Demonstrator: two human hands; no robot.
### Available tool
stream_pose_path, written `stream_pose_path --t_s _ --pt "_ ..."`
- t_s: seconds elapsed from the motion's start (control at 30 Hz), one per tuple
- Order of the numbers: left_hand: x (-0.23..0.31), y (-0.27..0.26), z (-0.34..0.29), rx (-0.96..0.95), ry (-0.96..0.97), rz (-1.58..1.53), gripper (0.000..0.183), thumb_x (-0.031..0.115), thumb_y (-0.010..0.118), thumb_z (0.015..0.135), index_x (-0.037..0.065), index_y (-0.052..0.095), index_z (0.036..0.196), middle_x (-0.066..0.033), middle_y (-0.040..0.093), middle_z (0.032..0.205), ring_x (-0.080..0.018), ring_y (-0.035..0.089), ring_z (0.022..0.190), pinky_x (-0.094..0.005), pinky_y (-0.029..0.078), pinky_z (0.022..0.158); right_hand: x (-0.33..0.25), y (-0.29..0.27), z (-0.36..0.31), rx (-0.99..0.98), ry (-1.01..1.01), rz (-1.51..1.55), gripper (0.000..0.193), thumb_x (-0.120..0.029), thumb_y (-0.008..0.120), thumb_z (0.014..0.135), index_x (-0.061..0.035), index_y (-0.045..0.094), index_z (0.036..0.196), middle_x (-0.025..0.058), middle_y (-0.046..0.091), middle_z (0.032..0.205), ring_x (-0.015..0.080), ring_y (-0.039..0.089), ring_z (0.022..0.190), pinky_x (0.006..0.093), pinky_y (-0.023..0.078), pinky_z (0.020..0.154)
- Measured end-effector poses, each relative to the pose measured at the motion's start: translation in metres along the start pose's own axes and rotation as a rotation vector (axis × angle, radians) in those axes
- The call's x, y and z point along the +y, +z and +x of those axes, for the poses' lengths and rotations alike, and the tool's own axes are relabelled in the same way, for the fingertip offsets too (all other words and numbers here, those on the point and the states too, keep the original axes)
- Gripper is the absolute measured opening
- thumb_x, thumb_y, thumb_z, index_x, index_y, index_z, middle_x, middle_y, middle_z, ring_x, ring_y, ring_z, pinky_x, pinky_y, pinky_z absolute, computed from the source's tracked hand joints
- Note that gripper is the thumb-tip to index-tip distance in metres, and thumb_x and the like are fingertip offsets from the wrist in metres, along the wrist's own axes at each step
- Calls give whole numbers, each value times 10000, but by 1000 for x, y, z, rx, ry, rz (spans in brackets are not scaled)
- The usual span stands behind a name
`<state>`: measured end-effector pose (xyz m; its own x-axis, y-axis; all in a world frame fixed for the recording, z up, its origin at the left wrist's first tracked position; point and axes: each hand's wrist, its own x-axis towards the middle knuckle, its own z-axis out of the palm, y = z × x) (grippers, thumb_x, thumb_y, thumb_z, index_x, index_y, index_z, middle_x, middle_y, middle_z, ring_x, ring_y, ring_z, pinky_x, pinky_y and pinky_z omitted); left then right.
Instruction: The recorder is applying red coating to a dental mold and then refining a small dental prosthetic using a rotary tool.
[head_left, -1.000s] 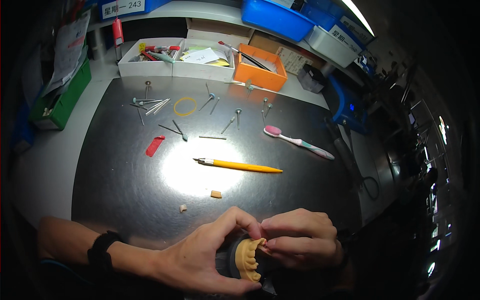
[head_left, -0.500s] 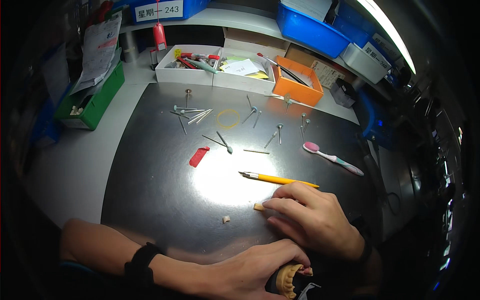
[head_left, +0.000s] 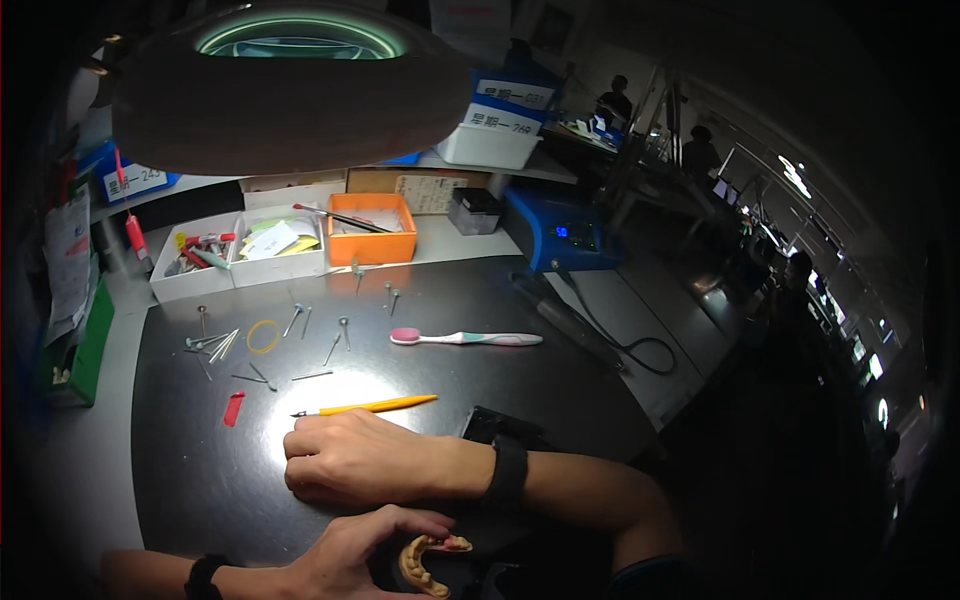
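A yellowish dental cast (head_left: 416, 574), curved like an arch with a row of teeth and a pink patch near one end, is gripped in my left hand (head_left: 335, 558) close to the lower edge. My right hand (head_left: 350, 462) rests low over the dark work mat just beyond it, fingers curled inward. Whatever its fingertips hold is hidden beneath the hand. Right behind its knuckles lies a yellow pen-like tool (head_left: 380, 405) with a dark tip. A red strip (head_left: 233, 409) lies to the left of that hand.
Several small grinding burs (head_left: 226, 345), a yellow rubber band (head_left: 263, 337) and a toothbrush (head_left: 465, 338) lie farther back. An orange box (head_left: 371, 246) and white trays (head_left: 197, 280) line the rear. A ring lamp (head_left: 290, 110) hangs above; a blue control unit (head_left: 560, 235) with a handpiece (head_left: 565, 322) stands right.
The view has swung to the right, bringing in the lamp and room. My right hand has curled its fingers; the small tan pieces near it no longer show. My left hand keeps the cast.
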<state>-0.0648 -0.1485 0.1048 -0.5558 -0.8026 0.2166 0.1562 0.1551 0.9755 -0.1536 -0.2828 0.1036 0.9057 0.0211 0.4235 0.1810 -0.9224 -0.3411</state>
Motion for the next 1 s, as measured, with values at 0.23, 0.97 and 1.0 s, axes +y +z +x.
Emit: stream_pose_path --t_s 0.23,0.97,1.0 --pt "0 -10 -2 127 -76 45 617 -3 816 763 20 450 1259 -163 526 1282 -242 550 1214 -360 461 1025 -15 -69 -36 254 233 385 157 28 722 803 -7 644 934 77 664 872 141 635 703 263 512 580" --pt "-10 -24 9 353 18 -37 703 168 870 742 -23 386 1214 -206 571 1198 -251 592 1194 -351 465 1046 -37 -65 -64 194 657 587 141 -43 772 824 0 721 948 73 708 870 93 653 726 210 474 594" --pt "-10 -24 9 356 24 -34 704 169 870 742 -23 385 1213 -208 573 1195 -254 594 1191 -352 467 1045 -38 -66 -64 184 642 562 131 -38 766 828 2 722 943 74 709 871 96 654 726 211 476 599"
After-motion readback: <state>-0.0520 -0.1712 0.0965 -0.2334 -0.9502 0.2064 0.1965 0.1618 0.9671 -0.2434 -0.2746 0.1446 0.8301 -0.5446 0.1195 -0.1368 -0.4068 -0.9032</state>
